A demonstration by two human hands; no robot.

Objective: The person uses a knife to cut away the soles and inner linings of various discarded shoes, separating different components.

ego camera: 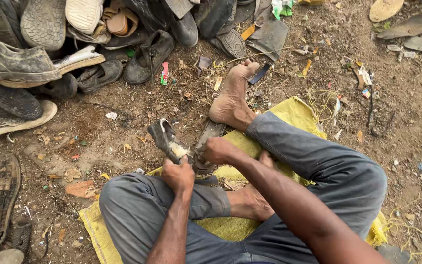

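While I watch from the head cam, the left hand [178,174] is fisted tight round the lower end of a worn dark shoe piece [168,141], w/ a pale torn patch showing just above the knuckles. That piece sticks up and tilts away to the left, over bare dirt ground [123,122] in front of the knees. My right hand [217,150] is closed too, gripping the near end of a flat dark sole [209,135] that runs toward the bare foot [231,98]; can't tell if sole touches the foot. Both hands sit just beside each other, approx touching. Person sits on a yellow woven sack [296,112], grey trousers [318,156], one leg stretched out, other folded under. Heap of old shoes [50,44] piled top left, well apart from hands. Loose soles [406,27] lie top right.
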